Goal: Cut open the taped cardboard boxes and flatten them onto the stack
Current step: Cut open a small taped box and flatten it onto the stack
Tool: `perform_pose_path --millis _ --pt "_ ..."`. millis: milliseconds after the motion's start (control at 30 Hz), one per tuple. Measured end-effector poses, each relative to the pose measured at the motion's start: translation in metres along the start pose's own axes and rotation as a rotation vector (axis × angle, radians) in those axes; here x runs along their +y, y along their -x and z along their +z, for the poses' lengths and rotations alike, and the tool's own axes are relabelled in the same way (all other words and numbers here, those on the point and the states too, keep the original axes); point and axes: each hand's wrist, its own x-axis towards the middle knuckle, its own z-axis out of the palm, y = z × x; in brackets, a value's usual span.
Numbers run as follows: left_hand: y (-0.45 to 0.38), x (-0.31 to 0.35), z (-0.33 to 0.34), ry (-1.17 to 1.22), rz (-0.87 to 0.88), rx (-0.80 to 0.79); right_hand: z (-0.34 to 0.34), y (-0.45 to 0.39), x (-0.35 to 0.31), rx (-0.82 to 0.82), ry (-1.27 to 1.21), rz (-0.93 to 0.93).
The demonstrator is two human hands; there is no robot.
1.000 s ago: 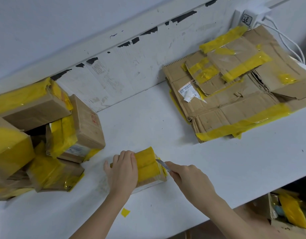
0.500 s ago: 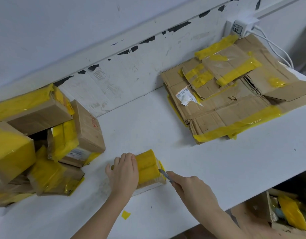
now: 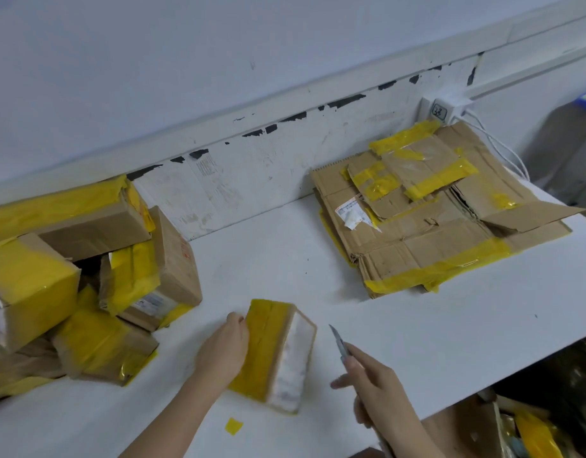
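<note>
A small cardboard box [image 3: 278, 355] wrapped in yellow tape lies on the white table near the front edge, a white label on its right face. My left hand [image 3: 223, 352] holds its left side. My right hand [image 3: 371, 381] grips a small utility knife [image 3: 338, 342], blade pointing up and away, a short gap right of the box. The stack of flattened cardboard [image 3: 427, 223] with yellow tape strips lies at the back right against the wall.
A pile of taped boxes [image 3: 86, 269] crowds the left of the table [image 3: 417, 342]. A yellow tape scrap [image 3: 233, 425] lies near the front edge. A white power adapter [image 3: 445, 109] with cables sits behind the stack. More boxes [image 3: 533, 434] sit below the table's right.
The knife has come away from the box and moved right. My left hand has turned the box so its labelled face shows on the right.
</note>
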Motion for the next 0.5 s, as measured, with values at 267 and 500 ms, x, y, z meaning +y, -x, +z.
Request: perform_pose_path --millis 267,500 --pt "0.029 -0.004 0.0 -0.087 0.471 0.033 0.04 -0.017 0.008 0.085 -0.049 -0.033" --pt "0.034 0.008 -0.018 -0.234 0.26 0.034 0.033 -0.049 0.009 0.038 0.062 -0.161"
